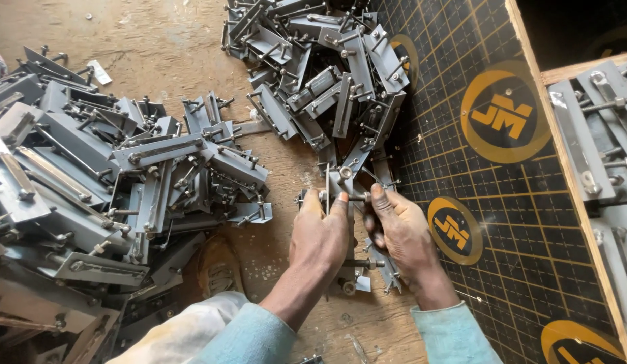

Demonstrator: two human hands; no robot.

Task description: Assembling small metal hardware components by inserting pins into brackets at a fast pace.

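A grey metal bracket [342,180] with threaded bolts sits upright between both my hands near the middle of the view. My left hand [319,232] grips it from the left, thumb and fingers closed on its plate. My right hand [398,232] pinches a bolt or nut on its right side. Another bolted bracket [367,269] lies on the floor beneath my wrists.
A big heap of the same grey brackets [111,182] fills the left, a second heap [320,67] lies at the top. A black gridded board with yellow round marks [502,155] covers the right, with a wooden edge [563,162] and more brackets [596,135] beyond. My shoe [219,266] rests on the plywood floor.
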